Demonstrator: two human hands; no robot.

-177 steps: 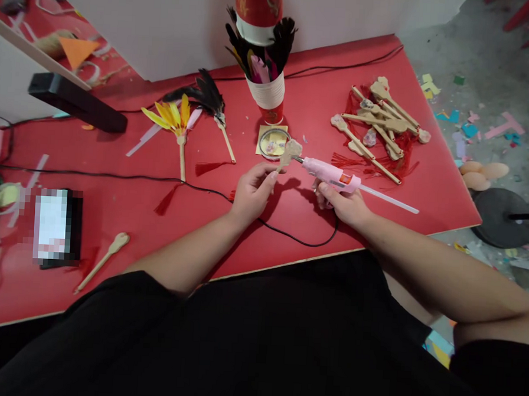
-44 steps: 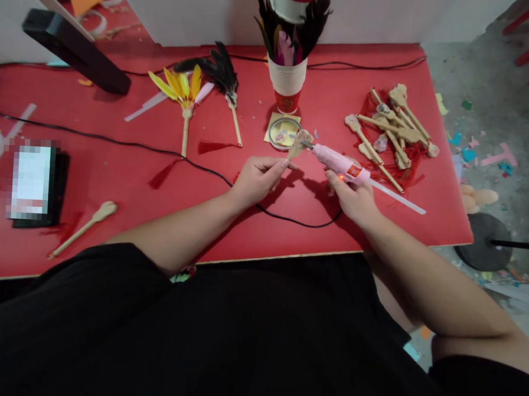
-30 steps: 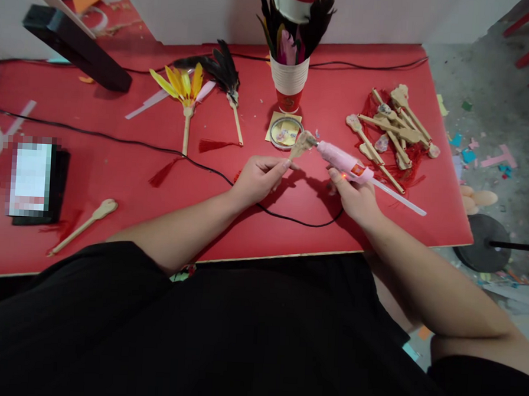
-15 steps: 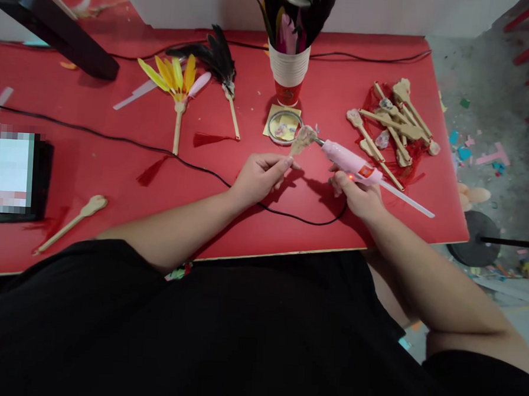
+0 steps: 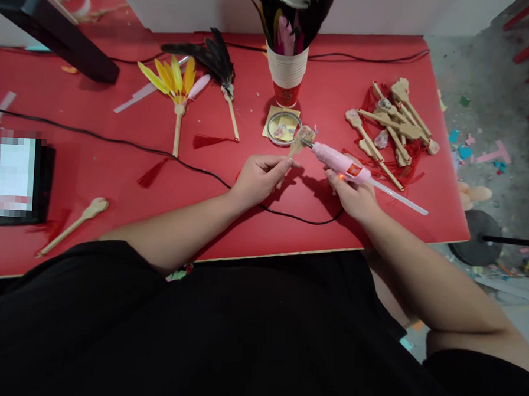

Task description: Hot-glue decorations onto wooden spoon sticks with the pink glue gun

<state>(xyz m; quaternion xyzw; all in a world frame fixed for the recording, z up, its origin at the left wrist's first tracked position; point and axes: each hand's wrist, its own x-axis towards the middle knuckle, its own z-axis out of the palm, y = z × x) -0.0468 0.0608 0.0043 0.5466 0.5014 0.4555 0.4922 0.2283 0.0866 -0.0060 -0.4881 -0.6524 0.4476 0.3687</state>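
My left hand (image 5: 263, 175) is closed on the handle of a wooden fan handle (image 5: 300, 142), whose broad head points up and away from me. In my right hand (image 5: 354, 194) is a pink hot glue gun (image 5: 337, 160) with a small orange light lit. Its metal nozzle touches or nearly touches the lower part of the wooden head. A clear glue stick (image 5: 400, 196) sticks out of the gun's back end. Just behind the wooden head lies a round clear dish (image 5: 284, 128) on yellow paper.
Paper cups (image 5: 286, 72) hold dark and pink feathers. A yellow feather fan (image 5: 176, 93) and a black feather fan (image 5: 226, 81) lie left; piled wooden handles (image 5: 397, 122) with red tassels lie right. A black cord (image 5: 195, 168) crosses the red table (image 5: 219, 225). A phone (image 5: 15, 176) lies left.
The glue gun has moved left and slightly up, its nozzle going from the head's right edge to its lower part. My left hand has stayed nearly still.
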